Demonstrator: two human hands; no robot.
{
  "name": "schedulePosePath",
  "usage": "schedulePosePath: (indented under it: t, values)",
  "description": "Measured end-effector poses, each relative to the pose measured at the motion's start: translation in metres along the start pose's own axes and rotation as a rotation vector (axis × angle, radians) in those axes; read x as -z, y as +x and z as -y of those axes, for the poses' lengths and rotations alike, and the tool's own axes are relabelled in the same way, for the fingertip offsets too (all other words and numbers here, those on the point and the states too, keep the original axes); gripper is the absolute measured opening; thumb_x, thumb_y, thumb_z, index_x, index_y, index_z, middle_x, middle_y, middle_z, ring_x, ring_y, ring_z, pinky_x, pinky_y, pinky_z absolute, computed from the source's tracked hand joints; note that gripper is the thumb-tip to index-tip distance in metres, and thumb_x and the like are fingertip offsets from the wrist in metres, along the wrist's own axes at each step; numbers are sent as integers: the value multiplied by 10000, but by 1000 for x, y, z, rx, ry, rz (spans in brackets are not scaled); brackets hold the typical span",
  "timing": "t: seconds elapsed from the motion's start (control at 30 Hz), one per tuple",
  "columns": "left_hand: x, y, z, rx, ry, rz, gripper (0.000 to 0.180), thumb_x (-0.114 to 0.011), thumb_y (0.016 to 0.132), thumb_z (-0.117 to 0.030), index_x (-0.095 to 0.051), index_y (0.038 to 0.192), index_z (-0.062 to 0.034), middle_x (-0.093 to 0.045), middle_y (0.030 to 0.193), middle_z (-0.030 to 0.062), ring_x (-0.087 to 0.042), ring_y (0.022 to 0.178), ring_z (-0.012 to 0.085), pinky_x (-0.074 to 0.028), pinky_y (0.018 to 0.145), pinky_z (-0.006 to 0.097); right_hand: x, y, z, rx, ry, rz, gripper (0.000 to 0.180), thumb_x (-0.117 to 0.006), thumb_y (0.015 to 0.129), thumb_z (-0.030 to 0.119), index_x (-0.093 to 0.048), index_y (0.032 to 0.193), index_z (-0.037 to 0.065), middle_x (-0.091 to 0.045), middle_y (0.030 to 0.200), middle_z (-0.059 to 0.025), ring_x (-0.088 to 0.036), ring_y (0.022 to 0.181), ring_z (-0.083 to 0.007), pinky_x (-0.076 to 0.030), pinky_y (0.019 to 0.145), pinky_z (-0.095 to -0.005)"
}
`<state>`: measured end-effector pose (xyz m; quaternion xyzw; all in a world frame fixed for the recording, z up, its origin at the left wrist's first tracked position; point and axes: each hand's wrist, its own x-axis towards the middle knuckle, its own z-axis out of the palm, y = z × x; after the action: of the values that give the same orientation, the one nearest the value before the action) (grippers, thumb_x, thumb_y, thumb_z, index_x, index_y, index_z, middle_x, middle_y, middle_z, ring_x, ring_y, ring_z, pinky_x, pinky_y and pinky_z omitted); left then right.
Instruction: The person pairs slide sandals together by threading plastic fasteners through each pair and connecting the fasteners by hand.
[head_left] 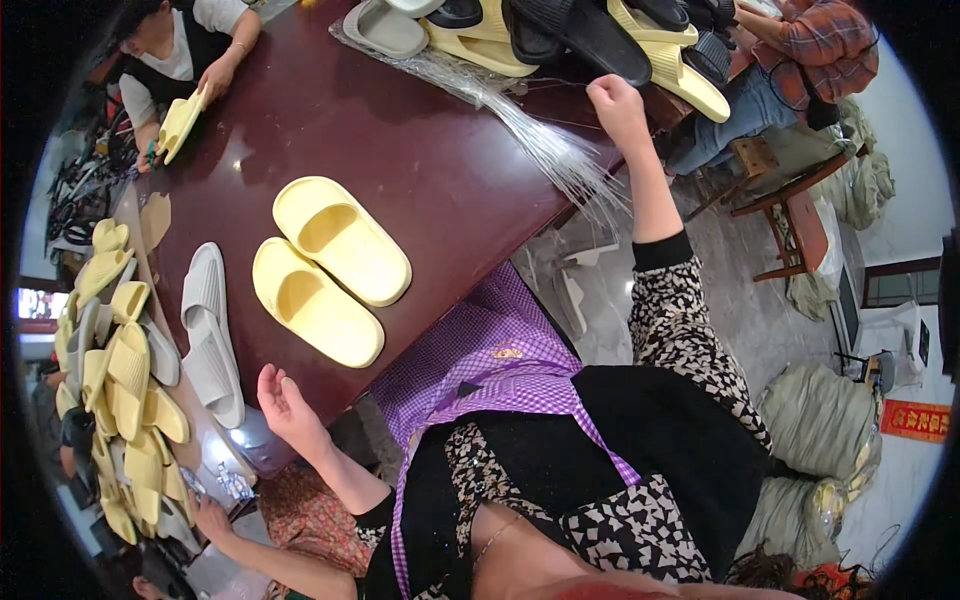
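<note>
My left hand (287, 408) is raised by the table's near edge, fingers loosely curled and apart, with nothing visible in it. In front of it a pair of yellow slides (325, 300) lies side by side on the table, open toes facing me. My right hand (616, 106) reaches to the far right and is closed. It is beside a bundle of clear plastic strands (540, 140) that hangs over the table edge. What its fingers pinch, perhaps a strand, is too small to make out. Behind it lies a heap of black, yellow and grey slides (590, 45).
Grey slides (212, 335) lie at the table's left edge, beside a big pile of yellow and grey slides (125, 380). A co-worker (190, 60) at far left holds a yellow slide (180, 127). Another person's arm (270, 560) shows below. A person in plaid (825, 50) sits far right.
</note>
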<state>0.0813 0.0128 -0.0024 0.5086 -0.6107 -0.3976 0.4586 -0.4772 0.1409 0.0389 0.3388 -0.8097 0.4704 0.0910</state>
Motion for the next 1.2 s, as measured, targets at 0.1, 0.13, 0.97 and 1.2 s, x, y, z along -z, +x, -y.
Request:
schedulePosePath:
  t: [0.1, 0.13, 0.97, 1.2]
  values:
    - [-2, 1, -7, -33, -24, -28, 302, -511, 907, -20, -499, 1202, 42, -554, 1143, 101, -541, 1006, 155, -430, 893, 268, 17, -9, 9, 1, -22, -38, 181, -579, 813, 159, -633, 842, -11, -622, 691, -127, -593, 637, -187, -470, 624, -311]
    - [-5, 2, -9, -34, -28, -30, 302, -511, 907, -20, -499, 1202, 42, -554, 1143, 101, -541, 1006, 155, -430, 893, 268, 21, -11, 9, 3, -37, -23, 180, -575, 815, 158, -635, 847, -9, -625, 705, -142, -604, 649, -211, -474, 631, -322]
    - [-19, 28, -5, -160, -187, -124, 211, -484, 891, 30, -542, 1094, 34, -552, 1059, 66, -546, 939, 138, -447, 827, 253, 28, 2, -1, 62, -92, -358, 189, -507, 877, 147, -591, 866, -22, -623, 784, -210, -600, 749, -365, -467, 688, -394]
    - [-30, 44, 6, -283, -150, -144, 230, -501, 851, 57, -540, 1078, 44, -546, 1075, 113, -561, 923, 183, -471, 790, 273, 7, 18, 66, 283, -279, 107, 172, -517, 887, 154, -576, 871, -7, -606, 780, -214, -597, 758, -374, -462, 677, -399]
